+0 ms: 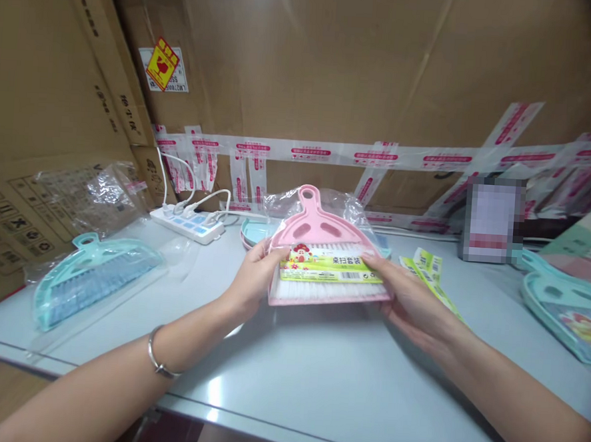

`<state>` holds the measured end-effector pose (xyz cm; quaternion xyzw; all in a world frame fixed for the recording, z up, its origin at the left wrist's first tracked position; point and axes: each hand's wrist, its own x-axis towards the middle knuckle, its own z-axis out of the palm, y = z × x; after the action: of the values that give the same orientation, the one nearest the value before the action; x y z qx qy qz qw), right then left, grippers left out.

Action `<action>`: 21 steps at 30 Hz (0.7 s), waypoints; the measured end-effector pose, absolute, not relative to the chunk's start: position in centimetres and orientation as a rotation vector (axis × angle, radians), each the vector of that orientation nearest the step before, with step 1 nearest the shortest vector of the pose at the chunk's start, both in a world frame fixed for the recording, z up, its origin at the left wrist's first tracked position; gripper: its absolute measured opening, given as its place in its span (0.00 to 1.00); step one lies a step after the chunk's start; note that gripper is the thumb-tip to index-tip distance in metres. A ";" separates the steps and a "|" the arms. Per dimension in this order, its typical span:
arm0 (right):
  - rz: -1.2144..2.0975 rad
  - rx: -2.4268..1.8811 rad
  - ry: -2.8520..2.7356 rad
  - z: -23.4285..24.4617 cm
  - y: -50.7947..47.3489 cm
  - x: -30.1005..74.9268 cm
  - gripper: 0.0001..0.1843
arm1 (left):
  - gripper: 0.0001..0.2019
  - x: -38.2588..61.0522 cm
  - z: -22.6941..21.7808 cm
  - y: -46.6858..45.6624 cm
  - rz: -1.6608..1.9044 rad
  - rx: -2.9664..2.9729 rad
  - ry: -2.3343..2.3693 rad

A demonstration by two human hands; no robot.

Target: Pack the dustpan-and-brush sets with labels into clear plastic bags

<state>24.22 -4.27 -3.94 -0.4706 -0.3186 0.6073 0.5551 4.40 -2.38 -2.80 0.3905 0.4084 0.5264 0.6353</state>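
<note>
From where I stand, the largest item is a taped cardboard carton (309, 68), upright along the far side of the table (311, 375). On the table's left part lies a pale green dustpan (89, 256), well apart from the work. The pink dustpan (320, 224) is directly between the person's two hands, touching both; neither hand is nearer. Its handle points away from the person, toward the carton, and its wide lip faces the person. The face is tilted up toward the wearer; whether the lip touches the table I cannot tell. Clear film (352, 208) shows beside the handle; whether it wraps the pan or lies behind is not determinable. The white-bristled brush (321, 290) sits within the pan, its long axis crosswise, running from one hand to the other. The left hand (252, 278) grips the left edge, thumb on the front, other fingers largely hidden. The right hand (409, 300) grips the right edge, thumb at the label's end and fingers beneath. The smallest item noted, the yellow-green label (317, 269), lies across the bristles, parallel to the brush, between the thumbs.
</note>
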 end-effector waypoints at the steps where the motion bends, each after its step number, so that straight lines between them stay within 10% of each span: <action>1: 1.466 -1.089 -0.801 -3.7 -4.4 24.4 0.17 | 0.12 4.3 -2.7 -2.2 1.211 0.880 0.945; 21: 1.558 -1.064 -0.696 -4.0 -4.7 24.1 0.09 | 0.11 3.0 -2.0 -1.7 0.981 0.978 0.916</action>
<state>24.10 -4.67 -4.00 -0.4469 -0.2924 0.6542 0.5355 2.99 -1.65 -1.97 0.4349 0.4070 0.4361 0.6746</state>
